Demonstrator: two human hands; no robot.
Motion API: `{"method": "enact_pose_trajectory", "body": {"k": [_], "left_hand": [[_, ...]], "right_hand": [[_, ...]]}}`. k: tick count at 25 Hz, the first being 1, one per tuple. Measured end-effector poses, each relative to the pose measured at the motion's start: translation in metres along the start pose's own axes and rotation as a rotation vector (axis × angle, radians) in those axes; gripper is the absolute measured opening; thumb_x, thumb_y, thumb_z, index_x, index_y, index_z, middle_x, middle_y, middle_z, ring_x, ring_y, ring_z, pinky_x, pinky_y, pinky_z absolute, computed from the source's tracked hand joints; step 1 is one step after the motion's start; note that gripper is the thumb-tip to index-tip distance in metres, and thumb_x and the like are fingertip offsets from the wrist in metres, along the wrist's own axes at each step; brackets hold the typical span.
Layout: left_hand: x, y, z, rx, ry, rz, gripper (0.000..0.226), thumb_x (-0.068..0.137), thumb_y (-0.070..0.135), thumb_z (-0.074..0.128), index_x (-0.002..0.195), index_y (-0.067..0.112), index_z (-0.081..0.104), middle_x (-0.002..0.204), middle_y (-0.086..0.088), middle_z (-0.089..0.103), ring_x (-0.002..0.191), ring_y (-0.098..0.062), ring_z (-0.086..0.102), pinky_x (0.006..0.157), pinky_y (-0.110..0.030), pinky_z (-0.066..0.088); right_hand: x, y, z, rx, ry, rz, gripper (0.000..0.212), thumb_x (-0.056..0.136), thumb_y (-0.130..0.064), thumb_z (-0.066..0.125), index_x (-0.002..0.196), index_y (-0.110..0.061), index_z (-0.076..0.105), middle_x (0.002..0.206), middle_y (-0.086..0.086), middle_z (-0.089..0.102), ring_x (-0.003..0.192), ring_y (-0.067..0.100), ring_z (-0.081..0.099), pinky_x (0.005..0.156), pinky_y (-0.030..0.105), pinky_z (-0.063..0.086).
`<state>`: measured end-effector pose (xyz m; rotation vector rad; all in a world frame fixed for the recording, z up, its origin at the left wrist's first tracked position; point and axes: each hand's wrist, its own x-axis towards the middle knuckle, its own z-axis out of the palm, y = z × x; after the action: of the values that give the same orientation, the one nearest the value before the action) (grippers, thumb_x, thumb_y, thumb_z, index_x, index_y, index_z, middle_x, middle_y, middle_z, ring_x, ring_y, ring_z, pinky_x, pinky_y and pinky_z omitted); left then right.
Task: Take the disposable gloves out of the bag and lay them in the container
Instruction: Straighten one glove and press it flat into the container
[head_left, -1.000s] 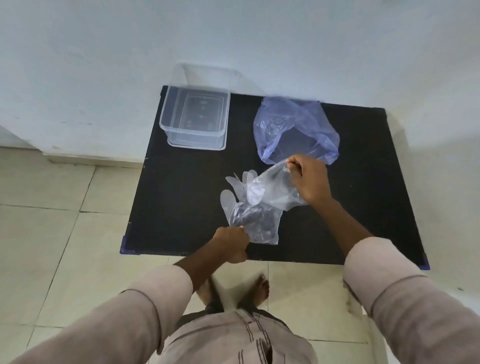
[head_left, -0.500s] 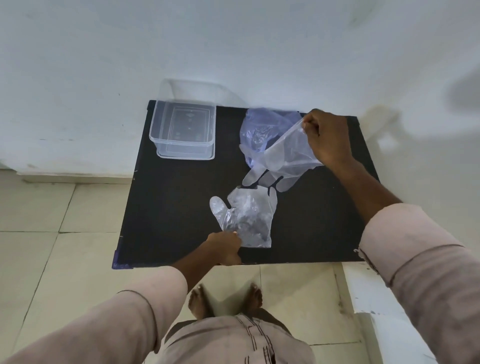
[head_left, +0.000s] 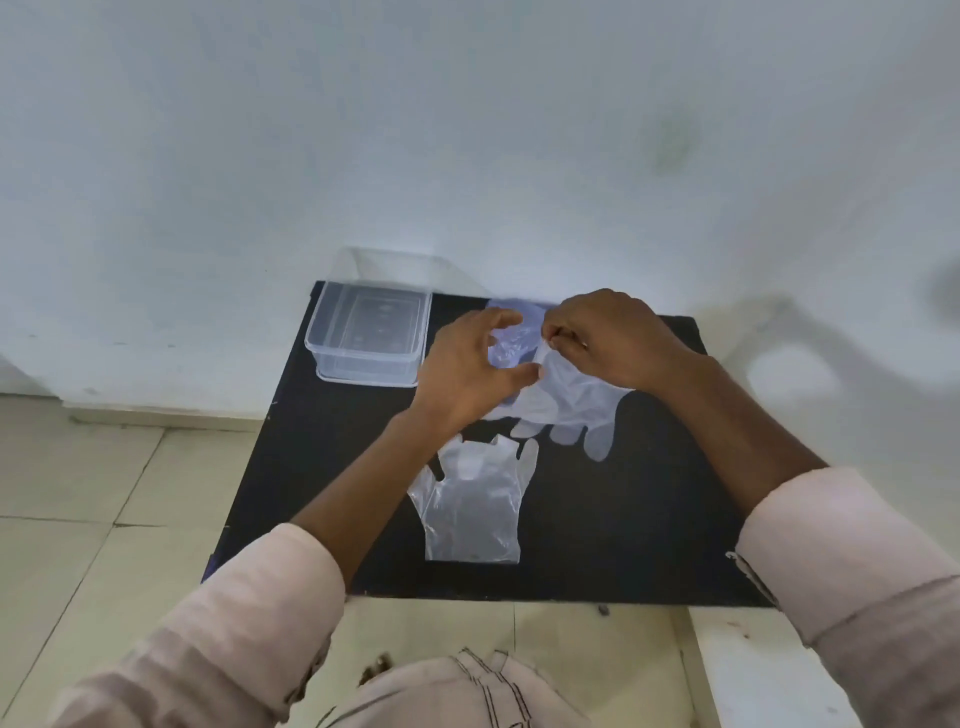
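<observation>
Left hand (head_left: 470, 371) off the lower glove (head_left: 472, 512) now and up beside the right hand (head_left: 610, 340), over the bag (head_left: 511, 332). Lower glove left flat on the tabletop (head_left: 623, 519), apart from both hands. Upper glove (head_left: 569, 402) lifted clear of it, cuff pinched in the right fingertips, fingers hanging down. Left spread in a loose curl, thumb tip touching that cuff (whether gripping it, cannot tell). Both gloves out of the bag; container (head_left: 371, 335) empty at far left, so laying-in not yet begun.
</observation>
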<state>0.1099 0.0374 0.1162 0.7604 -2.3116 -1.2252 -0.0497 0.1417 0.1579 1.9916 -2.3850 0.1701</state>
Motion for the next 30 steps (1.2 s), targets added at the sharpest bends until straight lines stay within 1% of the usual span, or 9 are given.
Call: {"method": "enact_pose_trajectory", "body": {"k": [4,8,10,11,14,17,22,27,30], "left_hand": [[0.017,0.019,0.009,-0.217,-0.229,-0.211,0.048,0.067,0.024,0.086,0.111,0.014,0.071,0.112,-0.006,0.072,0.091,-0.024,0.072,0.077,-0.043,0.062],[0.014,0.021,0.021,-0.217,-0.15,-0.189,0.018,0.076,0.025,0.08,0.081,0.009,0.074,0.07,0.0,0.069,0.073,-0.028,0.073,0.076,-0.049,0.061],[0.011,0.026,0.022,-0.247,-0.123,-0.188,0.023,0.081,0.025,0.076,0.067,0.008,0.069,0.052,0.006,0.058,0.059,-0.02,0.065,0.076,-0.048,0.062],[0.011,0.028,0.021,-0.261,-0.115,-0.192,0.024,0.083,0.025,0.075,0.071,0.005,0.069,0.052,0.004,0.058,0.058,-0.019,0.063,0.076,-0.046,0.062],[0.01,0.031,0.016,-0.28,-0.104,-0.174,0.03,0.083,0.026,0.074,0.089,-0.004,0.073,0.081,-0.024,0.069,0.075,-0.033,0.069,0.073,-0.04,0.063],[0.011,0.029,0.011,-0.282,-0.106,-0.161,0.03,0.083,0.024,0.073,0.093,-0.004,0.072,0.097,-0.03,0.069,0.089,-0.039,0.069,0.068,-0.034,0.063],[0.007,0.03,0.006,-0.326,-0.092,-0.198,0.028,0.083,0.023,0.074,0.096,-0.002,0.073,0.102,-0.028,0.069,0.092,-0.032,0.071,0.061,-0.026,0.06],[-0.001,0.015,-0.017,-0.216,-0.052,-0.194,0.012,0.084,0.009,0.072,0.096,0.011,0.075,0.088,0.001,0.074,0.084,-0.012,0.068,0.062,-0.027,0.06],[-0.01,-0.001,-0.025,-0.102,0.073,-0.214,0.02,0.084,0.0,0.067,0.096,0.014,0.073,0.099,0.001,0.073,0.092,-0.014,0.068,0.067,-0.033,0.062]], "right_hand": [[-0.005,-0.007,-0.026,0.003,-0.033,-0.041,0.015,0.088,-0.018,0.051,0.087,-0.014,0.066,0.081,0.002,0.067,0.071,0.02,0.055,0.061,0.033,0.041],[-0.016,-0.007,-0.036,0.062,-0.065,-0.05,0.012,0.087,-0.016,0.054,0.083,-0.016,0.065,0.078,-0.006,0.064,0.069,0.015,0.052,0.064,0.034,0.045],[-0.023,0.002,-0.037,0.167,-0.007,-0.048,0.007,0.086,-0.02,0.059,0.081,-0.022,0.062,0.076,-0.01,0.062,0.069,0.013,0.055,0.066,0.036,0.051],[-0.028,0.009,-0.036,0.28,0.079,0.005,0.002,0.086,-0.025,0.063,0.087,-0.023,0.064,0.08,-0.01,0.063,0.072,0.012,0.059,0.069,0.033,0.053],[-0.056,0.033,-0.023,0.724,0.22,0.357,0.041,0.079,-0.036,0.075,0.114,-0.023,0.059,0.103,-0.011,0.063,0.092,0.004,0.062,0.074,0.014,0.05],[-0.082,0.045,0.008,0.965,0.066,0.471,0.059,0.067,-0.04,0.082,0.119,-0.025,0.059,0.118,-0.007,0.064,0.107,0.012,0.062,0.092,0.032,0.052],[-0.079,0.036,0.02,1.009,0.342,0.423,0.007,0.081,-0.021,0.073,0.088,-0.024,0.073,0.088,-0.003,0.075,0.082,0.016,0.069,0.081,0.034,0.056],[-0.064,0.025,0.01,1.017,0.383,0.394,0.005,0.085,-0.021,0.07,0.083,-0.018,0.073,0.077,0.006,0.071,0.066,0.019,0.062,0.056,0.028,0.057],[-0.057,0.012,0.006,0.956,0.337,0.372,0.006,0.086,-0.019,0.069,0.082,-0.016,0.072,0.068,-0.002,0.066,0.058,0.006,0.057,0.052,0.025,0.057]]}}
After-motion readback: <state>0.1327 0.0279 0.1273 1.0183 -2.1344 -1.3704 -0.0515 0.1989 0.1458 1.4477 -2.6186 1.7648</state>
